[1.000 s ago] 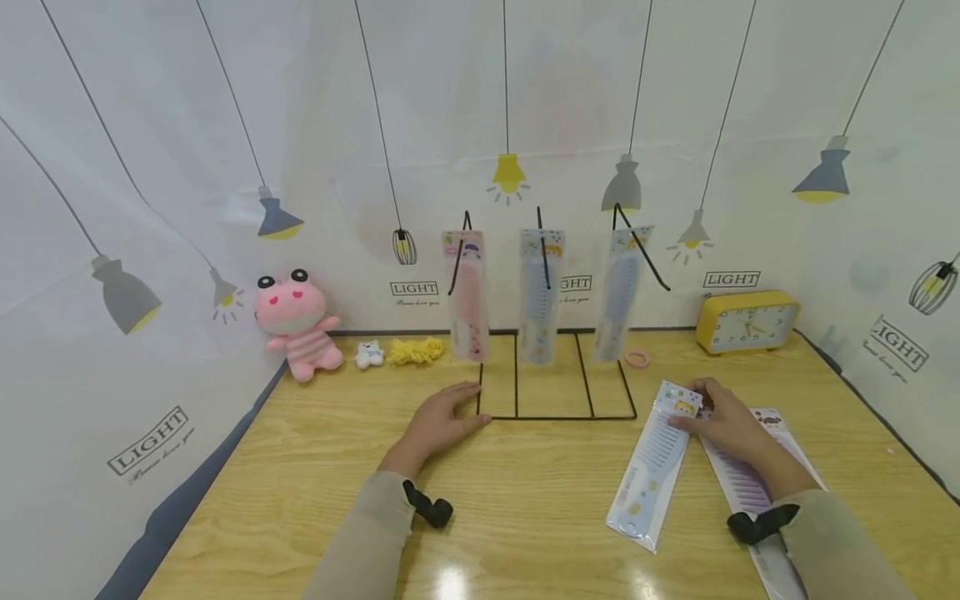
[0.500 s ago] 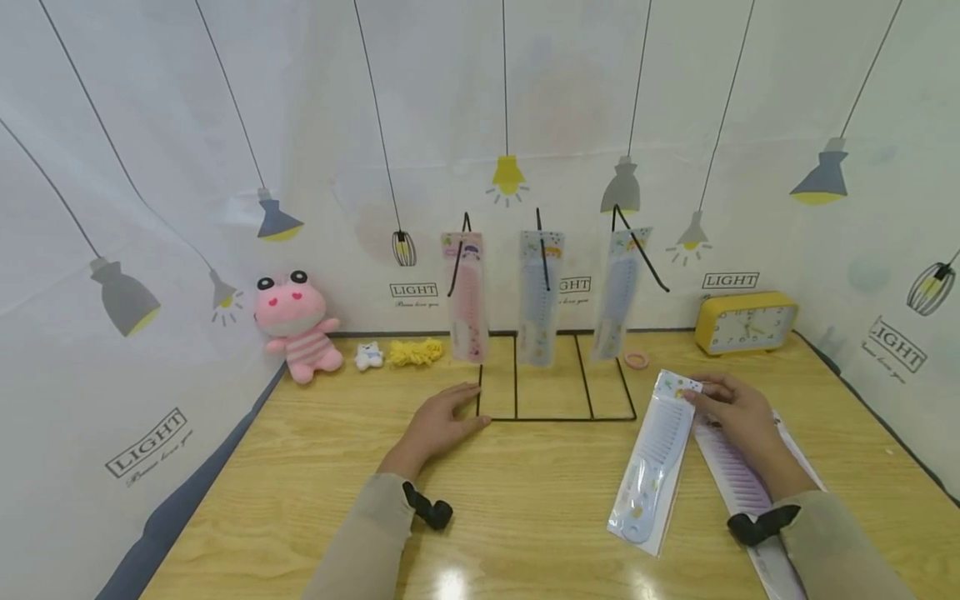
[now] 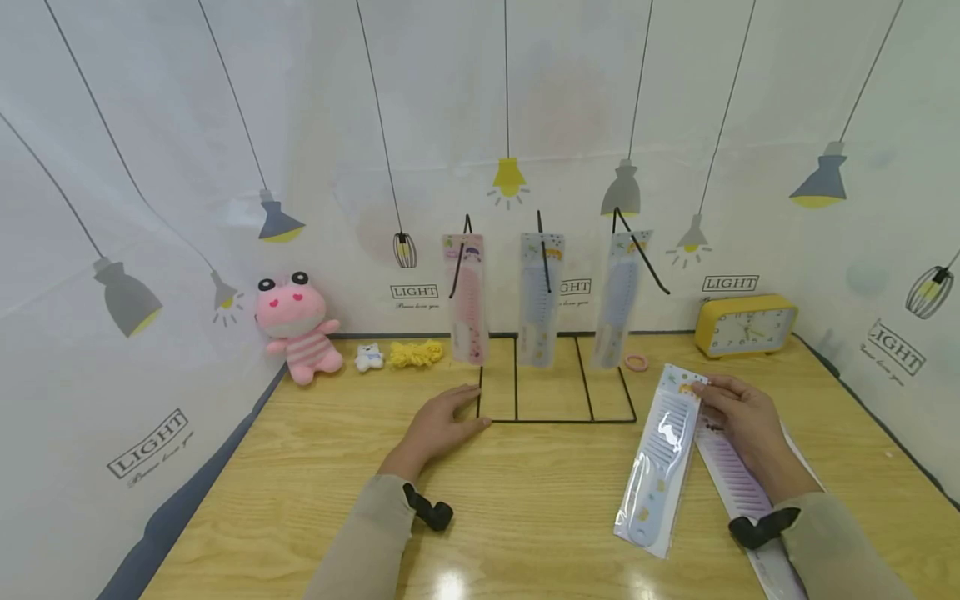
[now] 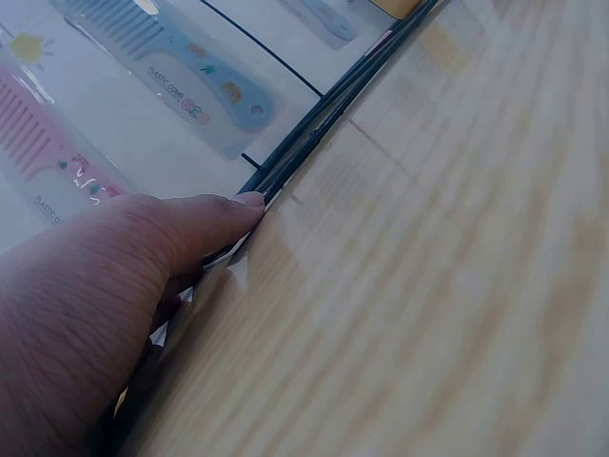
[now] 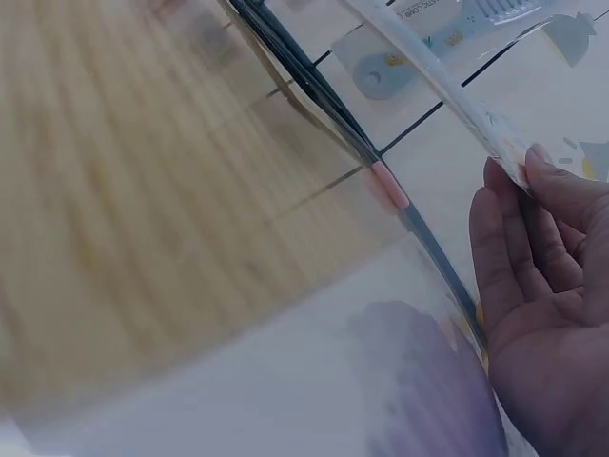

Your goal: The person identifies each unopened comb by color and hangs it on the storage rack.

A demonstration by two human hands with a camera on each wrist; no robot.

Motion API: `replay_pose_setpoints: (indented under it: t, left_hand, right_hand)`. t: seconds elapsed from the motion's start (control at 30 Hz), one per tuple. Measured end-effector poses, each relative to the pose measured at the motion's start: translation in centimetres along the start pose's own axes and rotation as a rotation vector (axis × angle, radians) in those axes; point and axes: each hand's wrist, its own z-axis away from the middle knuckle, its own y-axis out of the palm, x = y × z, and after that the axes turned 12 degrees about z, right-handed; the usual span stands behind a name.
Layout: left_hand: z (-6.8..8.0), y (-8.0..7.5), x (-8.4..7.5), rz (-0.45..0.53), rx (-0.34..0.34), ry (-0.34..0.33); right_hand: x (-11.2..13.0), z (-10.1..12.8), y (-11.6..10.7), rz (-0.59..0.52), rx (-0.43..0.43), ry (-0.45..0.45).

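My right hand point(image 3: 740, 417) pinches the top of a packaged light-blue comb point(image 3: 660, 467) between thumb and fingers. The pack slants down toward me above the table. In the right wrist view the pack point(image 5: 457, 95) shows nearly edge-on. Partly under my right forearm lies a packaged purple comb point(image 3: 738, 475). My left hand point(image 3: 442, 425) rests at the front left corner of a black wire rack point(image 3: 555, 421), with the thumb point(image 4: 224, 224) laid against its base wire. On the rack's hooks hang a packaged pink comb point(image 3: 468, 308) and two packaged blue combs, one central point(image 3: 538, 308), one right point(image 3: 621, 300).
A pink plush toy point(image 3: 300, 329), a small white bear figure point(image 3: 369, 357) and a yellow tangled bundle point(image 3: 416, 353) sit left of the rack. To its right are a pink ring point(image 3: 637, 362) and a yellow alarm clock point(image 3: 746, 325). A printed curtain point(image 3: 337, 150) surrounds the wooden table point(image 3: 525, 508).
My right hand has lifted the blue comb pack slightly and shifted it a little to the right. The left hand and the rack have stayed in place.
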Motion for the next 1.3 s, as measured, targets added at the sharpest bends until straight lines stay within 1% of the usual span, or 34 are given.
replay_pose_setpoints:
  t: [0.13, 0.33, 0.43, 0.5, 0.6, 0.7, 0.83, 1.03, 1.1, 1.3]
  left_hand:
    - [0.0, 0.0, 0.0, -0.006, -0.001, -0.002]
    - [0.0, 0.1, -0.1, -0.014, 0.000, -0.016]
    - [0.0, 0.0, 0.0, -0.013, -0.003, -0.015]
    - [0.0, 0.0, 0.0, -0.011, -0.004, -0.016]
    - [0.1, 0.0, 0.0, -0.017, 0.001, -0.015]
    - [0.1, 0.1, 0.1, -0.023, 0.005, -0.013]
    - [0.0, 0.1, 0.2, -0.023, 0.006, -0.013]
    - [0.0, 0.0, 0.1, -0.022, 0.007, -0.013]
    - [0.0, 0.0, 0.1, -0.020, 0.009, -0.009]
    - [0.1, 0.0, -0.1, -0.013, 0.016, -0.015]
  right_hand:
    - [0.3, 0.1, 0.1, -0.058, 0.006, -0.015]
    - [1.0, 0.1, 0.1, -0.046, -0.034, -0.010]
    - [1.6, -0.1, 0.2, -0.122, -0.027, -0.032]
    - [2.4, 0.0, 0.4, -0.199, 0.008, -0.089]
    - [4.1, 0.7, 1.0, -0.286, 0.065, -0.206]
    - [6.1, 1.5, 1.6, -0.322, 0.103, -0.329]
    - [8.5, 2.4, 2.5, -0.363, 0.121, -0.435]
    - [11.5, 4.3, 4.0, -0.337, 0.137, -0.567]
    - [12.3, 4.8, 4.6, -0.322, 0.140, -0.597]
    - [14.2, 5.5, 6.3, -0.253, 0.088, -0.619]
